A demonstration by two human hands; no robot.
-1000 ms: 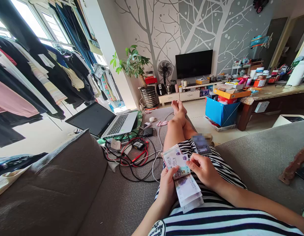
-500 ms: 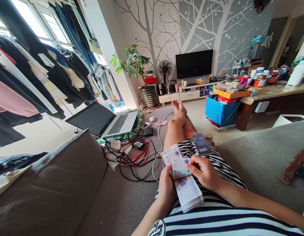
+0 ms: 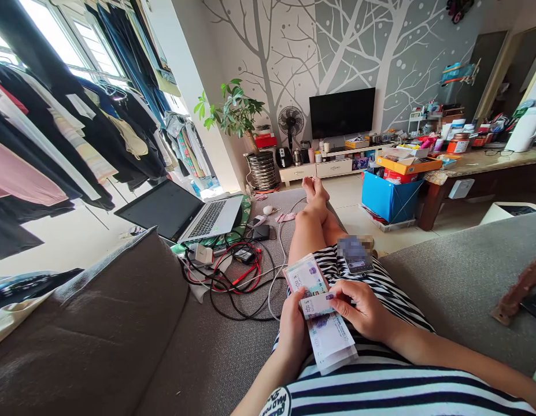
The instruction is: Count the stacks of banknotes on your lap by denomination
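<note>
A bundle of banknotes (image 3: 332, 338) lies slantwise over my lap, pale with purple and green print. My left hand (image 3: 292, 323) grips its left edge, the thumb on top. Across the middle, one note's end is bent over into a short flap (image 3: 316, 306). My right hand (image 3: 358, 306) pinches the right corner of that flap between thumb and fingers. Just beyond my right hand, a phone (image 3: 357, 255) rests on the striped cloth (image 3: 406, 303) over my thighs; part of it is blurred out.
Left of my legs, a tangle of black, red and white cables (image 3: 241, 283) lies on the grey sofa (image 3: 233, 352). An open laptop (image 3: 207, 219) stands behind it. A blue box (image 3: 391, 196) sits on the floor beside a cluttered table (image 3: 471, 164).
My right hand has drawn the note's end down and toward me, so the flap lies lower and flatter over the bundle. My left hand stays put.
</note>
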